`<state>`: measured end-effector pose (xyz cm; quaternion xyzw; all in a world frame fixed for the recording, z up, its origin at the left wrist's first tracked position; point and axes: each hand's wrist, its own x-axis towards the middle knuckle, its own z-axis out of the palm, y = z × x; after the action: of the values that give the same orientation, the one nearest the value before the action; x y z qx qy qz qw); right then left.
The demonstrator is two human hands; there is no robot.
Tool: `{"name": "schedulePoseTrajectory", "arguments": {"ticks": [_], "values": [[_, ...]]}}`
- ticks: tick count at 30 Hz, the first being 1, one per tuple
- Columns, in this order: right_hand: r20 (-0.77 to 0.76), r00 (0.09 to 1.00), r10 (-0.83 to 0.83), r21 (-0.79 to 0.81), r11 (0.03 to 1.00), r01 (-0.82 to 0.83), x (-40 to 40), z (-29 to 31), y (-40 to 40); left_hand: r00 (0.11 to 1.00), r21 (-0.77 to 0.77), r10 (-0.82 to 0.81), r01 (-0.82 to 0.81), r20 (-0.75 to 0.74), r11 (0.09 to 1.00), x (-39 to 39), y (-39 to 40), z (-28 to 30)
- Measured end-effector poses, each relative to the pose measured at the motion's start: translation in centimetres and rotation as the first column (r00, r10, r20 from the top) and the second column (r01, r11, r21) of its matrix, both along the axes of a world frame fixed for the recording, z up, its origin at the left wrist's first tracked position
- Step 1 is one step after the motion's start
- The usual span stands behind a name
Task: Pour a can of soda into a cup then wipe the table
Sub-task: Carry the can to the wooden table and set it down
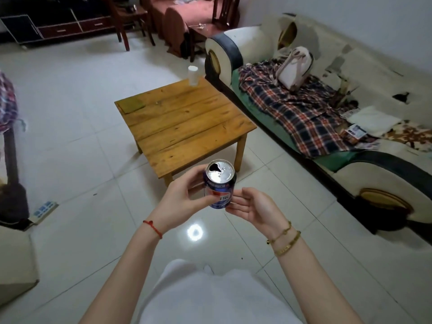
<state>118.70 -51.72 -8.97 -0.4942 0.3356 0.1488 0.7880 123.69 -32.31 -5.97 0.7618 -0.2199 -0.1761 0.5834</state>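
Head view looks down on a blue soda can (219,187) held upright in front of the person, above the pale tiled floor (70,160) and short of the near corner of the wooden bench (184,127). The can's silver top faces the camera; its mouth is open, a dark teardrop hole at the far-left side of the lid, and the lid shines with small bright spots. A red, white and blue round logo sits low on the can's side, with a band of small print above it that is too small to read. The left hand (180,202) wraps the can from its left, its grip clamped on the can's body, with a red string bracelet (153,228) at the wrist. The right hand (254,209) lies palm up just right of the can's base, its grip apart, fingertips touching or nearly touching the can; which one cannot be told. Two gold bracelets (284,239) ring that wrist. Beyond the grip, at the far corner of the bench, stands a white cup (193,76), well apart from the can.
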Motion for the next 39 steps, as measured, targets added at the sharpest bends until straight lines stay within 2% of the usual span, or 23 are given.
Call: {"name": "schedulePoseTrajectory", "arguments": {"ticks": [14, 27, 39], "values": [[-0.021, 0.998, 0.062, 0.034, 0.998, -0.061, 17.1, -2.3, -8.9, 0.996, 0.059, 0.09, -0.09, -0.01, 0.994, 15.6, -9.3, -1.2], [-0.011, 0.935, 0.355, -0.007, 0.935, -0.355, 40.2, -0.8, -21.0, 0.935, -0.002, 0.347, -0.349, -0.073, 0.937, 33.1, -20.9, -1.1], [-0.054, 0.885, 0.463, 0.017, 0.886, -0.463, 53.5, -3.6, -21.5, 0.833, 0.015, 0.539, -0.542, -0.122, 0.84, 43.8, -23.0, -3.9]]}}
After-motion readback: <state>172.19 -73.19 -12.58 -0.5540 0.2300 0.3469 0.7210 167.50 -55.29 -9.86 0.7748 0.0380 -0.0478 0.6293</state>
